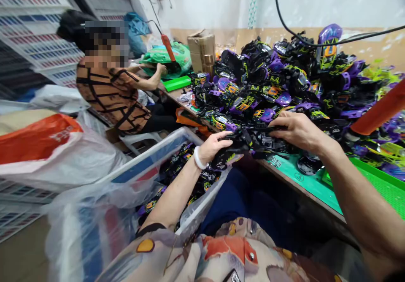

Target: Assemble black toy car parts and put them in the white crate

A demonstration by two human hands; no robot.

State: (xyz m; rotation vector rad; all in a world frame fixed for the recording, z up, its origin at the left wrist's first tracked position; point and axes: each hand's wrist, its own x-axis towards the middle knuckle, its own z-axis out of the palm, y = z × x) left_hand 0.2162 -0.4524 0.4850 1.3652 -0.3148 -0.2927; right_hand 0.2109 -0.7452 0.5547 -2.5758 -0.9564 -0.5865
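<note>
My left hand (211, 147), with a white bangle at the wrist, is closed on a black plastic toy car part (242, 140) above the table's front edge. From the other side, my right hand (297, 131) pinches the dark part's right end between thumb and fingers. Whether this is one piece or two pressed together I cannot tell. Just behind my hands lies a large heap of toy car bodies (243, 102) in black, purple, orange and yellow-green. Below my left forearm, more toy cars (177, 164) lie in a plastic-lined crate (126, 170).
A green mat (294, 172) lies on the table, with a green tray (373, 180) at the right. An orange-handled tool (379, 111) hangs there. Another person (110, 88) sits at the far left, near a cardboard box (201, 52). White sacks (63, 159) stand left.
</note>
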